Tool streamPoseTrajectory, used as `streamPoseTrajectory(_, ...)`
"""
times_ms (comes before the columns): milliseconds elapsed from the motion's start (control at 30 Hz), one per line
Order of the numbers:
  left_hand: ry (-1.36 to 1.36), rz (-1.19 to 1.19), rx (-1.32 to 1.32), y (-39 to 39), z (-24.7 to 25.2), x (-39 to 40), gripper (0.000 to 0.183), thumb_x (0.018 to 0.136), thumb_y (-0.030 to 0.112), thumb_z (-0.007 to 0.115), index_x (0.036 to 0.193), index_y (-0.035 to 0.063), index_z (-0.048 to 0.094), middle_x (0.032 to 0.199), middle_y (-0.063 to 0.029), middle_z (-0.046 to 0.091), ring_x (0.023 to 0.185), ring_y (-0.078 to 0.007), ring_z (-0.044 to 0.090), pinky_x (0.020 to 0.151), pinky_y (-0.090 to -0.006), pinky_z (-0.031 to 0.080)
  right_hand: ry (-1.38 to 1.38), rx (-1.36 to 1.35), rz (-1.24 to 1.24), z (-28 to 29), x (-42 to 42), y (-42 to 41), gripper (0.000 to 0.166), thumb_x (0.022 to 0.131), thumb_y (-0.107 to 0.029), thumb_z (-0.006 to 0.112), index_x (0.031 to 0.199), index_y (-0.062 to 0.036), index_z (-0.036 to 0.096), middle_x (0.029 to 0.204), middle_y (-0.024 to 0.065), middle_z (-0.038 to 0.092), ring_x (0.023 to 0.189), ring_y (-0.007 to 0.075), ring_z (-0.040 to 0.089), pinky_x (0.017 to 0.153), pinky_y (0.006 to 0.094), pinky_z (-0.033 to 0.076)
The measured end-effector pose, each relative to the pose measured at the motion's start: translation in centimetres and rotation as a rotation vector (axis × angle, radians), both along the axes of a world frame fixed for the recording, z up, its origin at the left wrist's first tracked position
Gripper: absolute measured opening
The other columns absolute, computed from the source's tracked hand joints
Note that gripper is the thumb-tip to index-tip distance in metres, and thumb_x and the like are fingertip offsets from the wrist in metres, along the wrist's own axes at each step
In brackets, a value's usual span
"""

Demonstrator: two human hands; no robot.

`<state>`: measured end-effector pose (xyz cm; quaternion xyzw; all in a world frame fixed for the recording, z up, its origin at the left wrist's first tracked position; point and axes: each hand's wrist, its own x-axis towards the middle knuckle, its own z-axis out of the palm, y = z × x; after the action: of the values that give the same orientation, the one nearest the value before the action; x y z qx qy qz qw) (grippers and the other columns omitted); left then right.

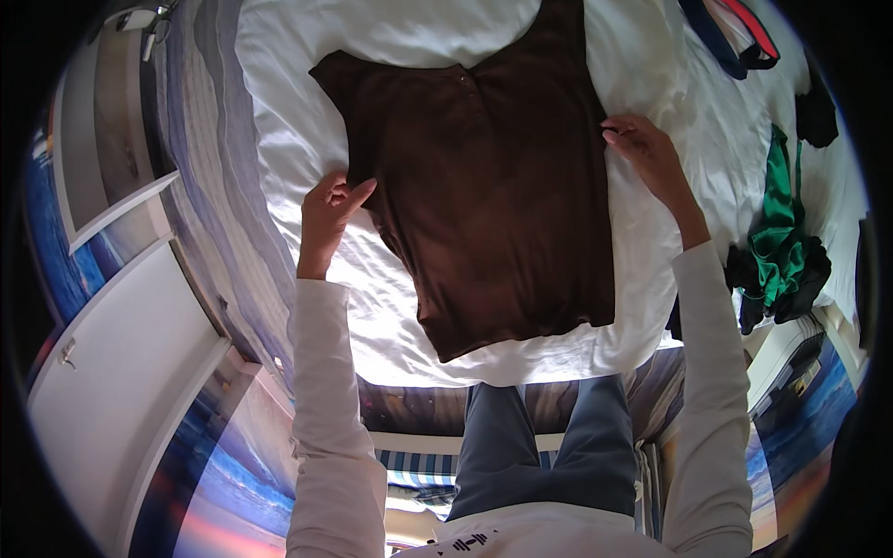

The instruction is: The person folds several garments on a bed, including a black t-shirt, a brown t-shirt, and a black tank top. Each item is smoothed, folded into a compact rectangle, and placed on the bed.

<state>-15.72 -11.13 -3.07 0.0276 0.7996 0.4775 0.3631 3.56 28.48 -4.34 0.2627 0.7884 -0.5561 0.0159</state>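
A dark brown sleeveless top (pixel 481 195) lies spread on a white bedsheet (pixel 411 28), its neckline away from me and its hem towards me. A short buttoned placket (pixel 466 82) runs down from the neckline. My left hand (pixel 328 216) is at the left side edge below the armhole, thumb over the fabric and fingers curled, gripping the edge. Across from it, my right hand (pixel 645 150) pinches the right side edge between thumb and fingertips. The upper end of the right strap runs out of the picture at the top.
Right of the top, a green satin garment (pixel 778 237) lies with black cloth (pixel 802 279) on the bed. Navy and red banded cloth (pixel 739 42) is farther back. A white door (pixel 132 370) stands at left. Striped fabric (pixel 418 464) lies low behind my legs.
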Motion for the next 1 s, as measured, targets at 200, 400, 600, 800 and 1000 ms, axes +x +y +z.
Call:
streamPoseTrajectory(200, -0.039, -0.039, 0.024, -0.9, 0.5, -0.6, 0.017, 0.081, 0.015, 0.073, 0.081, 0.0045, 0.059, 0.074, 0.0040, 0.059, 0.066, -0.0023, 0.049, 0.064, -0.0174, 0.038, -0.092, -0.009, 0.078, 0.4, -1.7, 1.6, 0.032, 0.081, -0.016, 0.069, 0.109, -0.0040, 0.060, 0.082, 0.0013, 0.062, 0.074, 0.0082, 0.058, 0.067, 0.0231, 0.045)
streamPoseTrajectory(400, 0.117, 0.159, -0.042, -0.5, -0.4, 0.4, 0.031, 0.078, 0.015, 0.075, 0.097, 0.0049, 0.053, 0.072, 0.0025, 0.055, 0.063, -0.0036, 0.046, 0.058, -0.0202, 0.038, -0.146, 0.136, -0.047, 0.0, -0.6, 2.9, 0.031, 0.080, -0.015, 0.070, 0.109, -0.0049, 0.062, 0.084, 0.0013, 0.064, 0.078, 0.0080, 0.059, 0.070, 0.0212, 0.046)
streamPoseTrajectory(600, 0.053, 0.544, 0.021, 0.4, -0.8, 6.9, 0.047, 0.081, 0.016, 0.073, 0.117, 0.0060, 0.045, 0.076, 0.0007, 0.054, 0.063, -0.0049, 0.045, 0.059, -0.0212, 0.038, 0.168, -0.025, -0.437, -2.0, 3.4, -2.2, 0.038, 0.082, -0.016, 0.070, 0.116, -0.0071, 0.057, 0.094, 0.0030, 0.063, 0.083, 0.0108, 0.061, 0.077, 0.0234, 0.049)
streamPoseTrajectory(800, -0.189, 0.397, -0.092, -2.6, -1.9, 18.0, 0.030, 0.086, 0.017, 0.067, 0.107, 0.0017, 0.052, 0.090, -0.0069, 0.063, 0.078, -0.0081, 0.056, 0.067, -0.0190, 0.042, -0.354, 0.239, -0.243, 0.0, 11.1, -10.6, 0.030, 0.087, -0.030, 0.063, 0.093, -0.0007, 0.059, 0.077, 0.0107, 0.062, 0.072, 0.0176, 0.060, 0.067, 0.0301, 0.046)
streamPoseTrajectory(1000, -0.060, 0.347, -0.167, -3.9, -1.5, 24.7, 0.033, 0.086, 0.024, 0.065, 0.104, -0.0004, 0.053, 0.084, -0.0131, 0.064, 0.078, -0.0182, 0.060, 0.071, -0.0299, 0.046, -0.373, 0.154, -0.299, 0.0, 17.5, -12.5, 0.031, 0.088, -0.030, 0.062, 0.090, 0.0001, 0.055, 0.069, 0.0112, 0.057, 0.061, 0.0173, 0.054, 0.059, 0.0313, 0.042)
